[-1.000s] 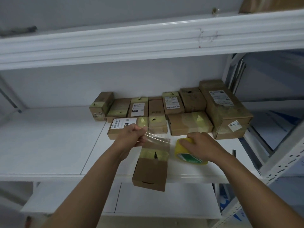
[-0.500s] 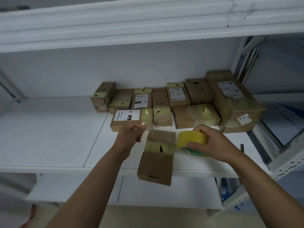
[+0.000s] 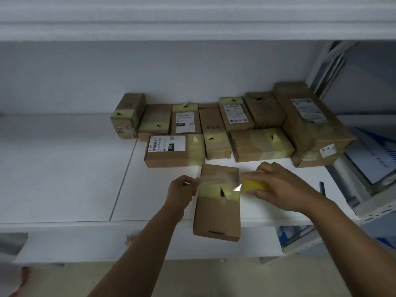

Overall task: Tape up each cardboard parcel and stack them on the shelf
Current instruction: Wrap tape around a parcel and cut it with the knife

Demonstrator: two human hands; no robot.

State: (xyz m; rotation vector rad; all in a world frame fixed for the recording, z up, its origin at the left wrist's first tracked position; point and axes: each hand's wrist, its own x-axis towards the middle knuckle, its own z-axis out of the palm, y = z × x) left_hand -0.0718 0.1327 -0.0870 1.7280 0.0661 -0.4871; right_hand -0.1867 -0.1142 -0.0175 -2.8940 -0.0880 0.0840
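We note one small cardboard parcel [image 3: 217, 213] lying lengthwise in the lower centre of the frame, its near end overhanging the front edge of the white shelf [image 3: 64, 179]. A yellowish tape band already crosses its upper half. A clear strip of tape [image 3: 218, 181] is stretched across the parcel just above that band, blurred by glare at its right end.

The left hand [image 3: 182, 192] sits just left of the parcel, fingers pinched together on the free end of the strip. The right hand [image 3: 280, 186] sits just right of it, closed around a yellow tape roll [image 3: 255, 185], which is touching or nearly touching the parcel's right edge; we cannot tell which.

Behind, in the centre and right of the frame, we record a cluster of taped parcels [image 3: 216, 129] set against the back wall in roughly two rows, several bearing white labels. The largest box [image 3: 310, 123] stands at the right end. The left part of the shelf board carries nothing visible to us. A lower shelf board [image 3: 85, 243] shows beneath the front edge.
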